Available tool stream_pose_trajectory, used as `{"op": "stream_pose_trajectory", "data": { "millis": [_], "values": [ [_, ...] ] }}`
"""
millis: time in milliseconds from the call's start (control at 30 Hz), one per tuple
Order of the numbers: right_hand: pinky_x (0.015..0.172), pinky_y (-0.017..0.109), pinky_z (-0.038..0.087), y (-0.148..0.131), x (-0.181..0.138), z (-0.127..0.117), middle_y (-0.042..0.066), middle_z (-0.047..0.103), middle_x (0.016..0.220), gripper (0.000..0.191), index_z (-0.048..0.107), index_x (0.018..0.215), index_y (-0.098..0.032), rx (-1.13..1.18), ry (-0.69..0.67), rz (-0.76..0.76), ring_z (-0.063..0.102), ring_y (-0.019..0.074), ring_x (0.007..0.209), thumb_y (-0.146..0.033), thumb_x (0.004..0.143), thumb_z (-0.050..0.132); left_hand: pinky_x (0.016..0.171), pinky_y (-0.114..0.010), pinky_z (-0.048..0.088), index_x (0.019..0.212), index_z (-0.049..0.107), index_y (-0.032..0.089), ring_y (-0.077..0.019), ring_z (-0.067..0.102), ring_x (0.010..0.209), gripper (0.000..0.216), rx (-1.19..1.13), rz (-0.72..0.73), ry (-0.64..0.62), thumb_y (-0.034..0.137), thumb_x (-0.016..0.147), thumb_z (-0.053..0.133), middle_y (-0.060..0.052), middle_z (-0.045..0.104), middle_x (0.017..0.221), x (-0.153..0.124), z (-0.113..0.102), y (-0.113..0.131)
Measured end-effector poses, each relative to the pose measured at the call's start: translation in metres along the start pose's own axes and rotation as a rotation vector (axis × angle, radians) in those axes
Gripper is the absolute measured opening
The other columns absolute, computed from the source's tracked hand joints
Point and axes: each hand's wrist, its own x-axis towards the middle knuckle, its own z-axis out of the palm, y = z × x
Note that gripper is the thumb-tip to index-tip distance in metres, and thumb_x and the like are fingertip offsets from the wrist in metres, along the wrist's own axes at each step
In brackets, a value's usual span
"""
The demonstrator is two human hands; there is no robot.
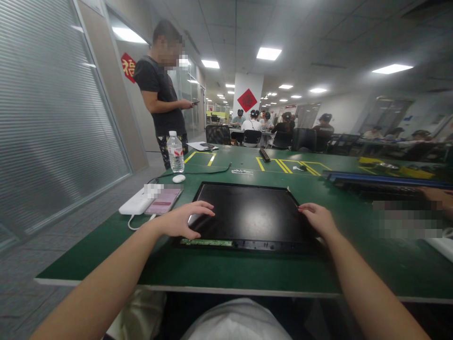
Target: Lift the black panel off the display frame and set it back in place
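A black flat display panel (pixel 247 208) lies face up on the green table in front of me. A green circuit board strip (pixel 207 242) runs along the left part of its near edge. My left hand (pixel 182 219) is at the panel's left edge, thumb and fingers spread apart, with the fingertips over the screen. On the other side, my right hand (pixel 318 219) has its fingers closed at the right edge of the panel; the underside of this grip is hidden.
Left of the panel are a white power bank (pixel 136 200), a phone (pixel 163 200), a white earbud case (pixel 179 178) and a water bottle (pixel 176 152). A black cable (pixel 208 172) lies behind. A person (pixel 161 89) stands back left; another person's hand (pixel 437 198) is at right.
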Motion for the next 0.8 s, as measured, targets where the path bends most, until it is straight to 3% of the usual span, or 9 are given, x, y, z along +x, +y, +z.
{"op": "stream_pose_trajectory", "data": {
  "millis": [300, 433, 533, 633, 800],
  "values": [
    [0.080, 0.031, 0.050, -0.001, 0.000, -0.001, 0.003, 0.077, 0.086, 0.020, 0.076, 0.077, -0.024, 0.015, 0.006, 0.016, 0.070, 0.0227, 0.087, -0.030, 0.072, 0.058, 0.113, -0.039, 0.037, 0.128, 0.062, 0.026, -0.0291, 0.050, 0.133, 0.063, 0.002, 0.006, 0.004, 0.020, 0.067, 0.077, -0.008, 0.050, 0.148, 0.000, 0.000, 0.000],
    [0.080, 0.031, 0.050, 0.001, 0.001, -0.001, 0.003, 0.077, 0.087, 0.021, 0.076, 0.078, -0.024, 0.027, 0.002, 0.012, 0.070, 0.0225, 0.088, -0.030, 0.072, 0.056, 0.112, -0.040, 0.038, 0.128, 0.062, 0.024, -0.0294, 0.051, 0.132, 0.061, 0.019, -0.039, 0.015, 0.030, 0.070, 0.078, -0.010, 0.052, 0.146, 0.000, 0.001, -0.003],
    [0.080, 0.032, 0.050, 0.002, 0.001, -0.001, 0.003, 0.077, 0.088, 0.022, 0.075, 0.079, -0.024, 0.036, -0.002, 0.002, 0.070, 0.0227, 0.089, -0.029, 0.072, 0.055, 0.109, -0.040, 0.041, 0.123, 0.065, 0.021, -0.0279, 0.056, 0.126, 0.045, 0.046, -0.106, 0.069, 0.038, 0.082, 0.068, -0.012, 0.058, 0.138, 0.002, 0.003, -0.011],
    [0.079, 0.032, 0.050, 0.002, 0.001, -0.002, 0.003, 0.077, 0.087, 0.023, 0.075, 0.081, -0.024, 0.039, 0.006, 0.006, 0.070, 0.0230, 0.088, -0.028, 0.071, 0.055, 0.107, -0.042, 0.044, 0.117, 0.068, 0.020, -0.0268, 0.059, 0.121, 0.034, 0.119, -0.185, 0.164, 0.033, 0.090, 0.054, -0.012, 0.064, 0.130, 0.005, 0.007, -0.021],
    [0.077, 0.033, 0.051, 0.001, 0.000, -0.004, 0.003, 0.077, 0.081, 0.024, 0.075, 0.084, -0.024, 0.024, 0.026, 0.020, 0.070, 0.0230, 0.082, -0.027, 0.071, 0.055, 0.105, -0.046, 0.043, 0.114, 0.071, 0.021, -0.0284, 0.059, 0.118, 0.038, 0.303, -0.348, 0.241, 0.018, 0.084, 0.047, -0.011, 0.068, 0.124, 0.008, 0.013, -0.035]
  ]
}}
